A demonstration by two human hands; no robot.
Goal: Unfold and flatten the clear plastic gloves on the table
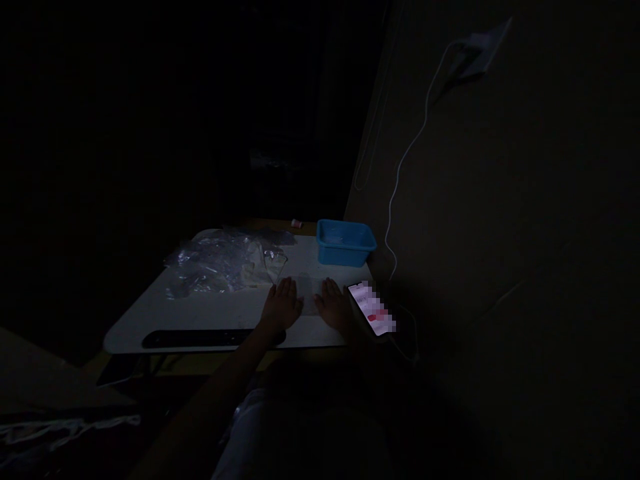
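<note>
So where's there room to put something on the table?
On the white table, there's room between the plastic heap and black strip, plus a smaller patch between heap and blue bin. It's crowded under the heap and where the left hand and right hand lie.

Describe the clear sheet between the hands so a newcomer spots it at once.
Find the white tabletop, then the left hand and right hand toward its right side. Between them lies the clear sheet, flat and faint, unlike the crumpled plastic heap leftward and the blue bin behind.
</note>
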